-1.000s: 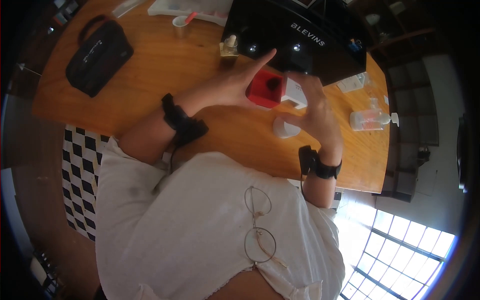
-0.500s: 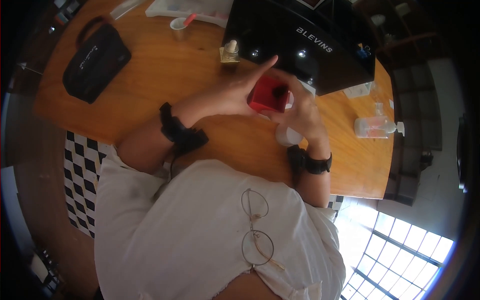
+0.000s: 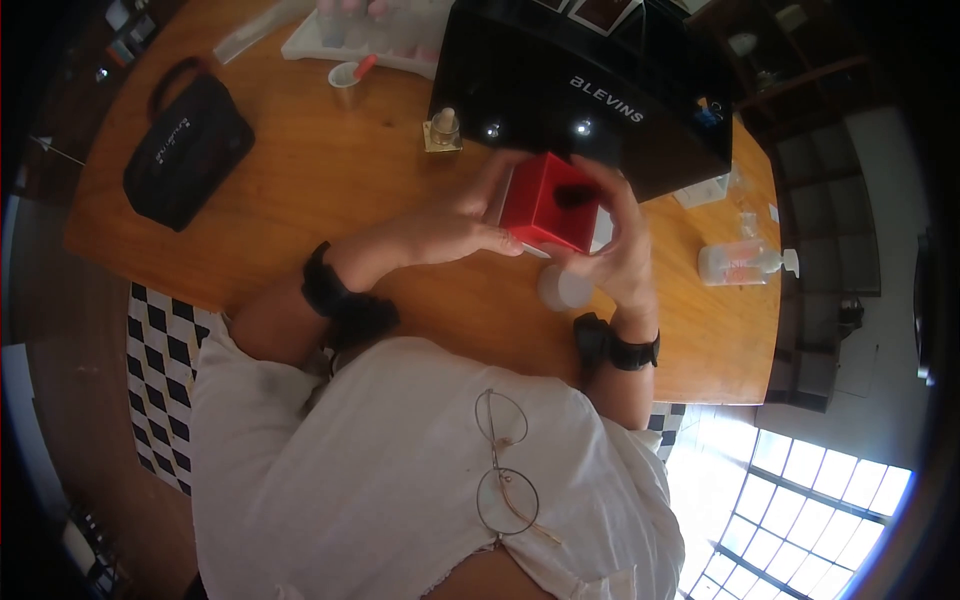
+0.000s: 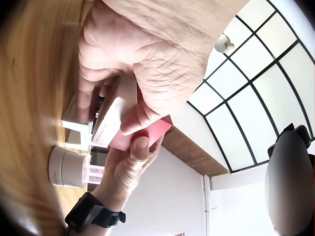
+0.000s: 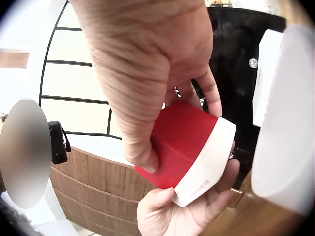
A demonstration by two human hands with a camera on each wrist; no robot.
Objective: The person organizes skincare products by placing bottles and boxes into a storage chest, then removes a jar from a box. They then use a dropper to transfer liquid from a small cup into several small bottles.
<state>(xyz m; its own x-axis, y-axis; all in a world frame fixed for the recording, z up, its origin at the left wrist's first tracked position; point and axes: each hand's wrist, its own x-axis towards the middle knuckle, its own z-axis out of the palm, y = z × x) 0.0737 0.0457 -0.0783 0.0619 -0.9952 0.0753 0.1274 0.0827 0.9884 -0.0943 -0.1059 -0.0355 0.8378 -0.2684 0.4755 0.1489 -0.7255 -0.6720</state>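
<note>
A red-and-white box (image 3: 535,205) is held above the tabletop (image 3: 290,170), on the near side of the black BLEVINS case (image 3: 540,90). The left hand (image 3: 465,222) grips its white end; the right hand (image 3: 622,240) clasps its red part, fingers curled. A white tub (image 3: 566,288) also sits before the case.

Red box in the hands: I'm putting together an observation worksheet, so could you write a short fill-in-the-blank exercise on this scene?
1. The left hand and right hand hold a box coloured red and ____.
2. The large letters on the black case spell ____.
3. On the wooden table, the pump bottle is to the person's ____ side.
4. The strap on the right wrist is coloured ____.

Missing words: white; BLEVINS; right; black.
</note>
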